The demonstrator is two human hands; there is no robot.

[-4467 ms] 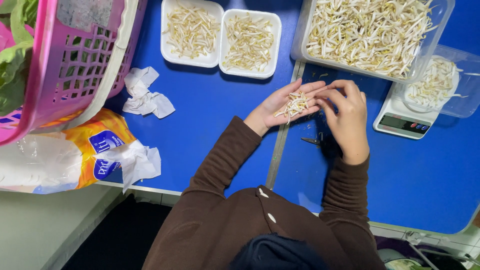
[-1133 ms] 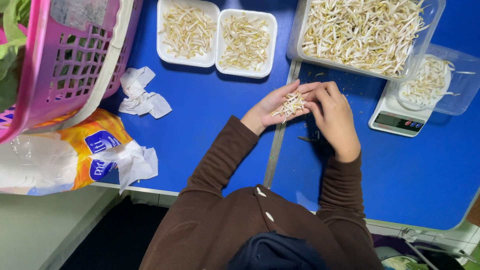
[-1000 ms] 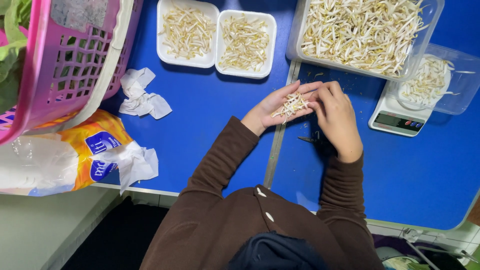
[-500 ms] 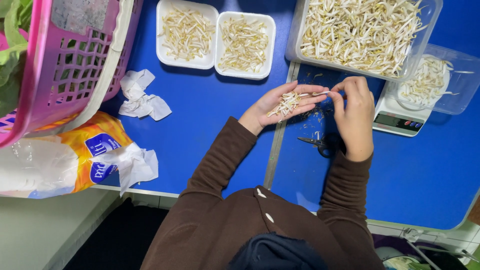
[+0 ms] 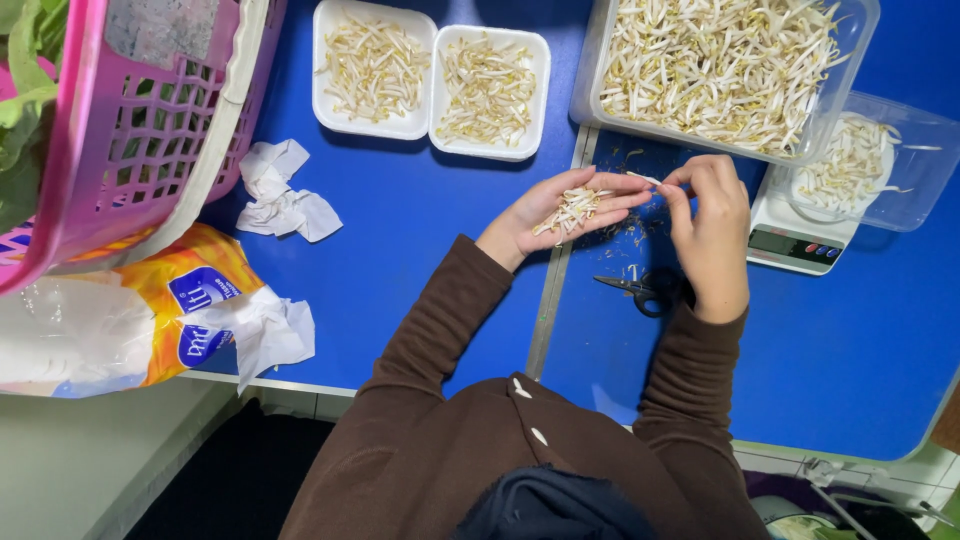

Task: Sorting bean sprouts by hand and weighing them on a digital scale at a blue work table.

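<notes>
Nearby, scissors (image 5: 643, 289) and perhaps 2 trays (image 5: 430, 75) flank sprouts (image 5: 570, 209).

The right hand (image 5: 712, 225) has lifted off the small heap of bean sprouts (image 5: 570, 210) lying in the open palm of the left hand (image 5: 560, 208), where it was bent over them a second ago. It now stands just right of that heap, its fingertips (image 5: 672, 183) pinching one sprout (image 5: 645, 179). With the hand gone, the scissors (image 5: 640, 290) on the tabletop (image 5: 420, 230) below the heap show more fully.
</notes>
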